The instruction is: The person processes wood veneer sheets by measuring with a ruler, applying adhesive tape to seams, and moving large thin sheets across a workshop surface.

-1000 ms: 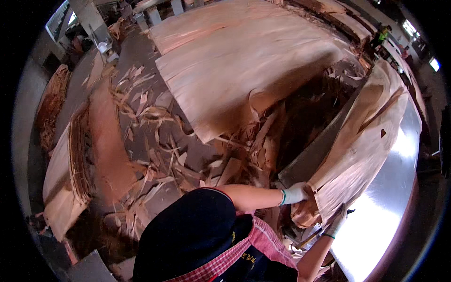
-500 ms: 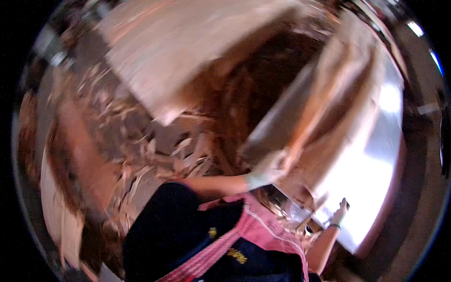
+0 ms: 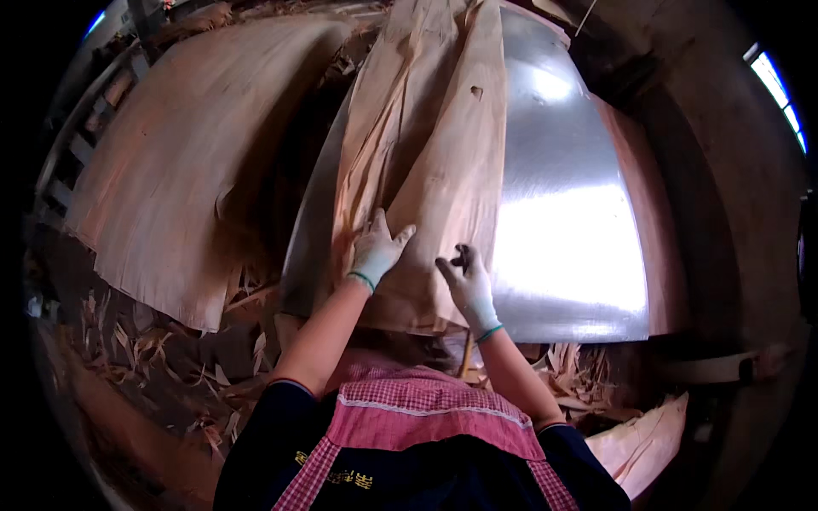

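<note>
A long, pale brown sheet of wood veneer (image 3: 464,183) lies lengthwise in front of me, with raised folds and a small knot hole. Beneath it is a shiny metal sheet (image 3: 562,247), bare on the right. My left hand (image 3: 377,251), in a white glove with a green cuff, rests on the veneer near its close end, fingers spread. My right hand (image 3: 470,289), gloved alike, is at the veneer's near right edge, fingers bent. Something small and dark shows at its fingertips; I cannot tell whether it is a tool or staining.
To the left stands a broad stack of veneer (image 3: 183,162), with a dark gap between it and the metal sheet. Torn veneer scraps (image 3: 145,349) litter the ground at lower left. A loose veneer piece (image 3: 643,443) lies at lower right. A brown board edge (image 3: 643,213) borders the metal.
My view has turned to the right, bringing the metal sheet to the middle. My left hand has gone from the veneer's edge to lying on it; my right has moved from the bare metal to the veneer.
</note>
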A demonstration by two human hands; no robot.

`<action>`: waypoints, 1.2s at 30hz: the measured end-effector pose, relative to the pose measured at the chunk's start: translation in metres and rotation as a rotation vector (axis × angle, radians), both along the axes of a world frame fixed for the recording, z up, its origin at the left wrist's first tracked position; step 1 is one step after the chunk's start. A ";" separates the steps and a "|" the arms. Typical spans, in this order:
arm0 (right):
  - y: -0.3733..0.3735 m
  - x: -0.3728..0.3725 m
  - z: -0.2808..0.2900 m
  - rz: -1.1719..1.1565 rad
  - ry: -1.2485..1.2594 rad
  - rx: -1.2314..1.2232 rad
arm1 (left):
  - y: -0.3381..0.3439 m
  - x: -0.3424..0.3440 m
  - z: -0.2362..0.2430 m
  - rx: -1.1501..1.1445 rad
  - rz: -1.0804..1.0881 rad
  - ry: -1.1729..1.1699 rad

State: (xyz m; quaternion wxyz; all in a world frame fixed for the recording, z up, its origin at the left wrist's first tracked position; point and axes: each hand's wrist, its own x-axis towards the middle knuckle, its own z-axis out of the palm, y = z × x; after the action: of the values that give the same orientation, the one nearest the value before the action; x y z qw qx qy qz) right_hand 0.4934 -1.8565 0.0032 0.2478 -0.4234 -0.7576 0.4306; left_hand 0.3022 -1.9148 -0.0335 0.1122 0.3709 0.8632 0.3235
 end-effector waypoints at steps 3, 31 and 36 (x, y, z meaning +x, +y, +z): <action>-0.004 0.003 -0.023 0.059 0.005 -0.103 | 0.005 -0.022 -0.009 -0.188 -0.007 -0.122; 0.097 0.035 0.000 -0.168 -0.145 0.066 | -0.087 0.131 -0.112 -0.101 -0.334 -1.708; 0.096 0.004 -0.025 -0.032 -0.508 0.134 | -0.078 0.137 -0.073 0.204 -0.037 -1.414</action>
State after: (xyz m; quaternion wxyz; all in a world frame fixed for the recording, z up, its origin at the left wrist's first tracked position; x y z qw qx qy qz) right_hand 0.4978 -1.7608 -0.0218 0.0841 -0.5126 -0.8155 0.2553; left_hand 0.4391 -1.9925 -0.1062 0.6152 0.0956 0.5427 0.5638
